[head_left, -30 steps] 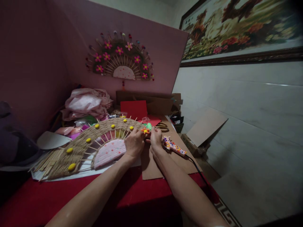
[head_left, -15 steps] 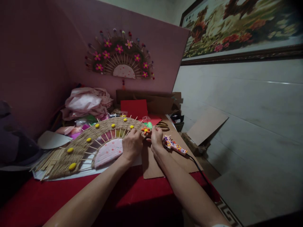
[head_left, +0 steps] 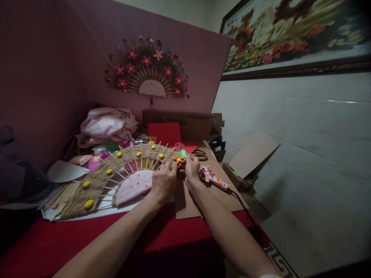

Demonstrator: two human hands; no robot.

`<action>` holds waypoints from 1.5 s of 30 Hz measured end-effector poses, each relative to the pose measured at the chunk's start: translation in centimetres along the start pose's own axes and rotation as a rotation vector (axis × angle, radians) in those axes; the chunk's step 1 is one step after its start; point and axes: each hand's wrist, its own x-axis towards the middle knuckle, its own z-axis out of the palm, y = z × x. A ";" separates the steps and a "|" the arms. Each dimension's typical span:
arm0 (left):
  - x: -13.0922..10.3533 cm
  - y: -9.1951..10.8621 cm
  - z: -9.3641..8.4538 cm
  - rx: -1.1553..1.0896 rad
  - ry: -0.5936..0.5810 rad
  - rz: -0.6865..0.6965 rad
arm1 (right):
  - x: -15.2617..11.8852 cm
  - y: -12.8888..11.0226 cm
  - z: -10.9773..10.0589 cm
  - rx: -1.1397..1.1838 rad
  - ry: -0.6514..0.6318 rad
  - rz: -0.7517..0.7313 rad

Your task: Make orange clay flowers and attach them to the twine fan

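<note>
Head view: two bare hands are working at the right end of a twine fan (head_left: 127,154), beside an orange flower (head_left: 178,159).
The fan is lying across the table (head_left: 136,239), its left end reaching toward the near left corner and yellow buttons (head_left: 89,204) dotting its band. The left hand (head_left: 164,180) is bending its fingers down just left of the flower; I cannot tell whether they are pinching anything. The right hand (head_left: 191,168) is curling inward on the flower's right side, its grip partly hidden, so I cannot tell what it is holding. A patterned glue gun (head_left: 215,180) is resting on cardboard (head_left: 187,204) toward the table's right edge, and scissors (head_left: 199,155) are lying farther back.
</note>
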 end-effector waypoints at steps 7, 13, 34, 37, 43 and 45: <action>-0.1 0.1 -0.2 -0.001 -0.031 0.005 | -0.2 -0.2 -0.1 -0.026 0.017 -0.012; 0.3 0.2 -0.4 -0.047 -0.044 -0.005 | -0.6 -0.7 -0.1 -0.047 0.016 -0.010; 0.2 -0.3 -0.8 -0.033 -0.063 0.019 | -0.1 0.1 0.0 -0.047 0.009 -0.053; 0.2 -0.1 -0.5 0.024 -0.100 0.035 | -0.2 0.0 -0.1 -0.048 -0.001 -0.045; 0.2 -0.2 -0.6 -0.009 -0.077 -0.009 | -0.3 0.0 -0.1 -0.052 0.003 -0.041; 0.2 -0.2 -0.7 0.004 -0.072 -0.030 | -0.3 0.0 0.0 -0.052 0.006 -0.044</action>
